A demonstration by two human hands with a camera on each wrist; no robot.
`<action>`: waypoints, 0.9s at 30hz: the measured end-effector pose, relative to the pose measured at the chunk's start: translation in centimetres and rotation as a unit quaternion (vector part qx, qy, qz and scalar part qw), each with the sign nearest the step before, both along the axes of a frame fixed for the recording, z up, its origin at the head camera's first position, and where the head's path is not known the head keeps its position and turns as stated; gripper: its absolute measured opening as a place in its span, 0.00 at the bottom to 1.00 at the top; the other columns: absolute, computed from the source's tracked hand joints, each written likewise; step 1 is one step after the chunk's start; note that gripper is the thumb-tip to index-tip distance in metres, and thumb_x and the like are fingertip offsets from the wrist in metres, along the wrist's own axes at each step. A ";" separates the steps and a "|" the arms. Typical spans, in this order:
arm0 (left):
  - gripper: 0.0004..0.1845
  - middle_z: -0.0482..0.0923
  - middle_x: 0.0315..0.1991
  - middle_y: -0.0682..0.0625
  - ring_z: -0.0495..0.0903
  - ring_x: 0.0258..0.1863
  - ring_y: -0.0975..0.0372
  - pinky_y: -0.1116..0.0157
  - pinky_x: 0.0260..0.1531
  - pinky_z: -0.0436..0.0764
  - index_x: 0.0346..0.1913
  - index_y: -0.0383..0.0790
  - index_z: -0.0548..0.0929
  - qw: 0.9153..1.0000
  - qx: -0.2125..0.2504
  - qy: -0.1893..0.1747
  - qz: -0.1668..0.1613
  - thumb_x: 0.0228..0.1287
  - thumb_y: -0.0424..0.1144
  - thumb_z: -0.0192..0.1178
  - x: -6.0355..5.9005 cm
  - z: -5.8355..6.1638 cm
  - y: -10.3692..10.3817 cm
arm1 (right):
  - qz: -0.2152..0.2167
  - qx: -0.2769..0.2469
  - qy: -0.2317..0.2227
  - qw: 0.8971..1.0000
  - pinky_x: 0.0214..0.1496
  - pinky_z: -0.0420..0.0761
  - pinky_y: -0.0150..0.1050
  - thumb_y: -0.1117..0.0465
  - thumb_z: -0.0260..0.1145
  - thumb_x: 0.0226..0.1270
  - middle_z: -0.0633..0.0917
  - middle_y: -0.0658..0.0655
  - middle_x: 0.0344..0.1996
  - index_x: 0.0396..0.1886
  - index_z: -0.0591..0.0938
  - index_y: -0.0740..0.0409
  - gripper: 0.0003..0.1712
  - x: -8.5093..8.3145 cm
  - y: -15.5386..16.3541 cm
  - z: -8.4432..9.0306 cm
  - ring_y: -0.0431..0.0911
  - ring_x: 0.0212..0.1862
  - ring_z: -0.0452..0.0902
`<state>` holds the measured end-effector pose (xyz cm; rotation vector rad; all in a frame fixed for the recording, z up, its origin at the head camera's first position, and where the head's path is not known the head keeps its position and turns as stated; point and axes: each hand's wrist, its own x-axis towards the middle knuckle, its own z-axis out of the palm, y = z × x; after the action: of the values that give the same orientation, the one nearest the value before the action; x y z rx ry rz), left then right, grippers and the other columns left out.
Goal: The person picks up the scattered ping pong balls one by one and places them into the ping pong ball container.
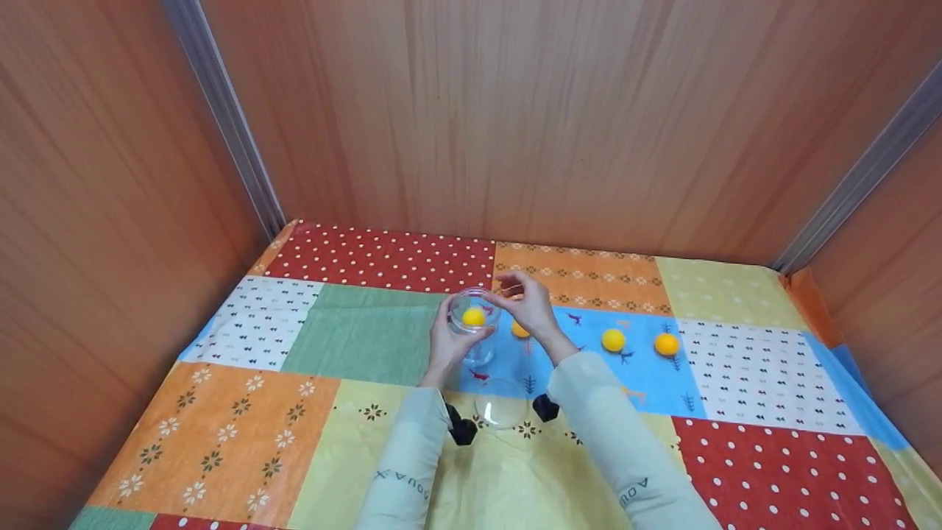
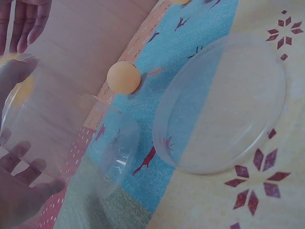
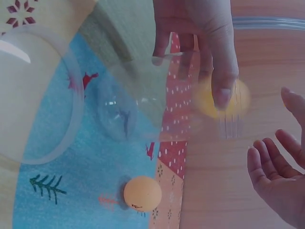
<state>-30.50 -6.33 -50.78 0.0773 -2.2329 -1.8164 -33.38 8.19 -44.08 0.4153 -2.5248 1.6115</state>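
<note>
My left hand (image 1: pixel 447 340) grips a clear plastic jar (image 1: pixel 478 355), fingers and thumb wrapped round its upper part. A yellow ball (image 1: pixel 473 316) shows inside near the mouth, blurred in the right wrist view. Beside the rim my right hand (image 1: pixel 531 308) is raised, its fingers loosely bent; nothing lies between them in the right wrist view (image 3: pixel 281 176). An orange ball (image 2: pixel 124 77) rests on the cloth behind the jar, partly hidden by the right hand in the head view. Nearer the body lies a clear round lid (image 1: pixel 502 405), flat on the cloth.
Farther right on the blue patch sit a yellow ball (image 1: pixel 613 340) and another orange ball (image 1: pixel 666 344). A patchwork cloth (image 1: pixel 368 331) covers the table. Wooden panels (image 1: pixel 471 118) stand behind it and at both sides, with metal posts (image 1: pixel 235 125) at the corners.
</note>
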 end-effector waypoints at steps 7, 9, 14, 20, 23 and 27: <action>0.42 0.65 0.58 0.42 0.62 0.58 0.47 0.50 0.54 0.64 0.60 0.42 0.62 1.000 0.003 0.000 -0.001 0.39 0.40 0.72 0.1 0.0 -0.1 | -0.033 0.011 0.026 0.999 0.43 0.76 0.39 0.53 0.66 0.53 0.79 0.55 0.38 0.44 0.78 0.58 0.20 -0.5 0.8 -0.9 0.47 0.39 0.75; 0.41 0.65 0.58 0.42 0.62 0.58 0.47 0.50 0.55 0.63 0.60 0.43 0.62 1.000 0.003 -0.005 0.001 0.39 0.40 0.72 0.1 0.1 -0.1 | -0.039 0.012 0.021 0.999 0.43 0.76 0.39 0.53 0.66 0.54 0.79 0.55 0.38 0.44 0.78 0.58 0.20 -0.6 1.1 -1.3 0.47 0.39 0.74; 0.42 0.64 0.58 0.44 0.61 0.59 0.50 0.51 0.55 0.63 0.61 0.45 0.62 1.000 0.004 -0.018 0.006 0.39 0.40 0.72 0.2 0.1 0.1 | -0.054 0.019 0.008 0.998 0.43 0.76 0.40 0.53 0.64 0.56 0.79 0.58 0.40 0.46 0.77 0.60 0.20 -0.7 1.6 -2.4 0.48 0.40 0.74; 0.42 0.64 0.58 0.43 0.62 0.58 0.49 0.50 0.54 0.64 0.61 0.45 0.61 1.000 0.009 -0.023 0.002 0.41 0.42 0.71 0.3 0.1 0.2 | -0.072 0.025 -0.005 0.997 0.45 0.75 0.41 0.56 0.64 0.57 0.78 0.59 0.43 0.47 0.76 0.62 0.20 -0.9 2.0 -3.8 0.51 0.42 0.72; 0.42 0.64 0.58 0.42 0.62 0.58 0.48 0.50 0.54 0.64 0.61 0.45 0.61 1.000 0.012 -0.021 -0.001 0.41 0.43 0.71 0.3 0.1 0.1 | -0.072 0.034 -0.007 0.997 0.46 0.74 0.43 0.59 0.63 0.58 0.77 0.60 0.45 0.48 0.75 0.64 0.20 -1.0 2.2 -4.5 0.54 0.45 0.71; 0.41 0.64 0.58 0.41 0.62 0.58 0.48 0.50 0.54 0.64 0.61 0.44 0.61 1.000 0.014 -0.022 -0.002 0.42 0.41 0.70 0.2 0.1 0.0 | -0.067 0.042 -0.014 0.997 0.48 0.74 0.45 0.61 0.62 0.58 0.76 0.60 0.48 0.51 0.75 0.64 0.21 -1.3 2.5 -5.3 0.56 0.49 0.70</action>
<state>-30.32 -6.30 -50.70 0.1191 -2.2404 -1.8656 -34.65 10.67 -49.39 0.2276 -2.5853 1.4787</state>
